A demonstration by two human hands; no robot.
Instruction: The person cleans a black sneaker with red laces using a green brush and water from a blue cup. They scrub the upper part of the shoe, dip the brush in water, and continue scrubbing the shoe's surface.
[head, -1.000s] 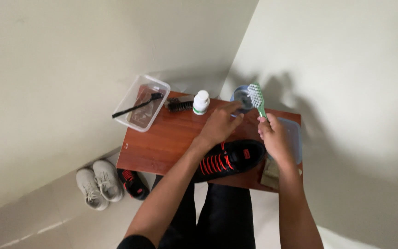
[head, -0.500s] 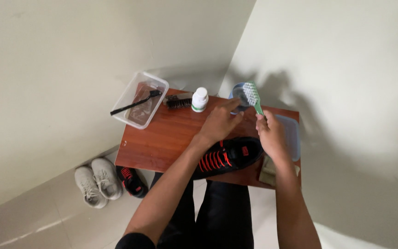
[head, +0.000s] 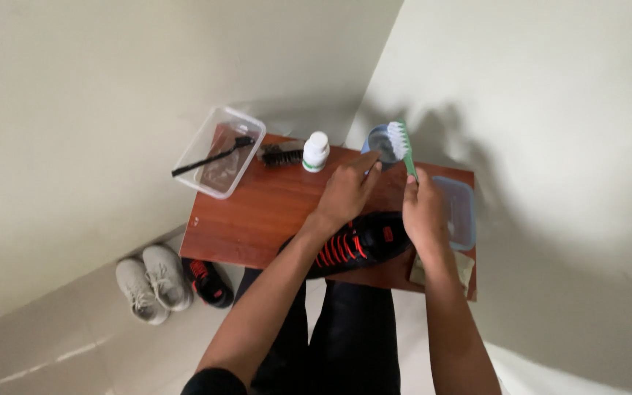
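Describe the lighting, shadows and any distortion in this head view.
Head view: soft, dim light; a blurred shadow of the arms falls on the wall behind the green brush; wide-angle lens bends the wall corner; the wooden table shows mild sheen, no harsh glare.

Room corner, two plain off-white walls meeting in a vertical edge just behind the desk. Right wall carries soft dark shadows above the desk's far end. Small reddish-brown wooden desk, glossy top, pushed into the corner. Floor pale, light grey-beige tile, faint grout line at lower left. Pair of grey-white sneakers on the floor left of the desk, a black-and-red shoe just beside them, partly under the desk edge. Light even, diffuse.
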